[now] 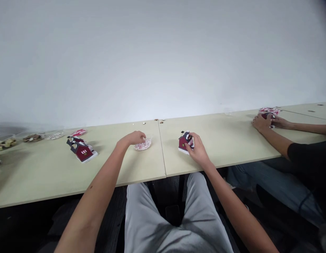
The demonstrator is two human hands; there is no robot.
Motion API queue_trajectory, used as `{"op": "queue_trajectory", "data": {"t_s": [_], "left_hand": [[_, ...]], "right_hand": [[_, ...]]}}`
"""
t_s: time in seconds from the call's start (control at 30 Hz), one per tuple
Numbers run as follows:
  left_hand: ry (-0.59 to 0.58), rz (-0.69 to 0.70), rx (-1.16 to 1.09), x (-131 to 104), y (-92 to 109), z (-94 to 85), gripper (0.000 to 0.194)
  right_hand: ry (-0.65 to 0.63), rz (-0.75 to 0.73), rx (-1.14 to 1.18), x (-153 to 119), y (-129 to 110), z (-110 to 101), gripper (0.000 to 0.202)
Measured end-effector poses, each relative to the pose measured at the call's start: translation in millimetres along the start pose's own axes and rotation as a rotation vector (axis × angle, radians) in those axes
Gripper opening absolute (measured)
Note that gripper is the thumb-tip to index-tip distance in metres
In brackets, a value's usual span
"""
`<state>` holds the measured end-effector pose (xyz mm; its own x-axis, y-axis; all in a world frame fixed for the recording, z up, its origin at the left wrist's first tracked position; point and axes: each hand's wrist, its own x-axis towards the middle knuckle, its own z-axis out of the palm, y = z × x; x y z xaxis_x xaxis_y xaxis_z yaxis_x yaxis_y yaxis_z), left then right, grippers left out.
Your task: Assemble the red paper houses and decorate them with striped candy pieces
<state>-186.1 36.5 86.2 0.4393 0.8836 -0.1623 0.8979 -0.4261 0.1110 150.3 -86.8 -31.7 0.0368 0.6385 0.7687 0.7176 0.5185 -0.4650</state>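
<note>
My right hand (198, 149) is closed round the right side of a small dark red house (183, 143) with a dark roof and a white base, which stands upright on the table. To the left, my left hand (135, 137) reaches over a shallow round dish (142, 146) of red and white pieces. Its fingertips are pinched together at the dish's upper edge, and whatever they hold is too small to make out. Farther left, a second red house (83, 150) with a dark roof stands by itself on the table.
Along the back left lie dishes of red pieces (78, 132), white pieces (55, 135) and brown pieces (33, 138). Small bits (161, 121) lie near the table's (141, 168) back edge. At right, another person's hands (263, 123) hold a dark red item beside a dish.
</note>
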Motion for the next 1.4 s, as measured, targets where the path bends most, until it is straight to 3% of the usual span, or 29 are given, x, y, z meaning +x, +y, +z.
{"op": "queue_trajectory", "data": {"t_s": [0.13, 0.23, 0.47, 0.67, 0.87, 1.07, 1.4], "left_hand": [[-0.090, -0.065, 0.043, 14.5, 2.2, 6.1, 0.031], [-0.094, -0.081, 0.053, 14.6, 2.4, 7.5, 0.026], [-0.044, -0.119, 0.080, 11.5, 5.7, 7.3, 0.023], [-0.087, -0.164, 0.103, 17.1, 6.9, 6.5, 0.023], [-0.040, -0.180, 0.133, 19.4, 17.7, 6.6, 0.030], [-0.115, -0.187, 0.172, 15.0, 23.5, 4.6, 0.018], [-0.096, -0.160, 0.190, 15.1, 25.9, 5.3, 0.017]], "right_hand": [[-0.006, -0.010, 0.016, -1.4, -0.4, -0.1, 0.049], [-0.018, -0.001, 0.022, -2.6, -1.5, -0.3, 0.053], [-0.057, 0.014, -0.004, -2.2, -1.1, -1.1, 0.057], [-0.038, 0.008, 0.016, 0.5, 3.1, 2.4, 0.059], [-0.023, 0.012, 0.032, 0.7, 1.5, 3.0, 0.057], [0.002, 0.012, 0.046, -0.1, 1.8, 4.2, 0.056], [0.002, 0.041, 0.063, -2.2, 2.4, 5.3, 0.058]]}}
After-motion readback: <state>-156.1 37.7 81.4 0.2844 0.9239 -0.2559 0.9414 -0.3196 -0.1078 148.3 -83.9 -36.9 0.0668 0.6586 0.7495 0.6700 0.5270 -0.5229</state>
